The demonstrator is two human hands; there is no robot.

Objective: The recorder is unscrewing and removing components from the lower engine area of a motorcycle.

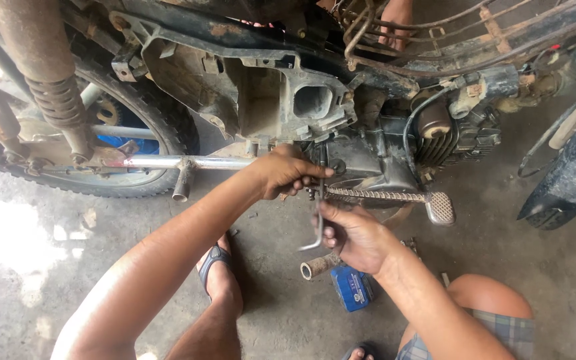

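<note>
My left hand (287, 172) presses against the lower side of a stripped motorcycle engine case (361, 160), fingers curled at a bolt near the pedal pivot. My right hand (358, 235) grips a bent metal wrench (317, 227), its upper end set on the same spot. A ribbed brake pedal (395, 197) runs right from there to its checkered pad (440, 208). The bolt itself is hidden by my fingers.
The rear wheel (128, 140) and shock spring (58, 100) are at the left, a chrome footrest bar (181, 162) beside them. A blue box (351, 288) and a short pipe (318, 265) lie on the concrete floor. Another person's hand (395, 23) rests on the frame above.
</note>
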